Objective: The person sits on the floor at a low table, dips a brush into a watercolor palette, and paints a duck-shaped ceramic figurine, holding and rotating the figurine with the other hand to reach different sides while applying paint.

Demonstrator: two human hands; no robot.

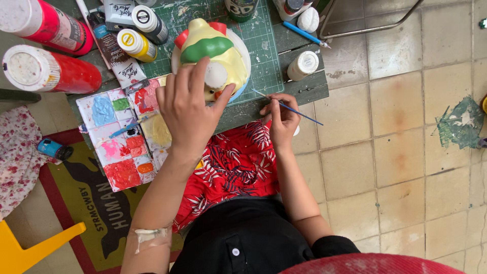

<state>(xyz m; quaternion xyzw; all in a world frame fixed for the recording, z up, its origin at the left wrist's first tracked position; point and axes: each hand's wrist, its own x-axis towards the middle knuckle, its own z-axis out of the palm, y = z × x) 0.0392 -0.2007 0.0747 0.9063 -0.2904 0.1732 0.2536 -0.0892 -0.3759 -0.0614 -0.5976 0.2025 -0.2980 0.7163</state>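
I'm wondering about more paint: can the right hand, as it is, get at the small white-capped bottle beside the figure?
Probably yes: the bottle stands just beyond the right hand, with nothing between, though the hand holds a brush.
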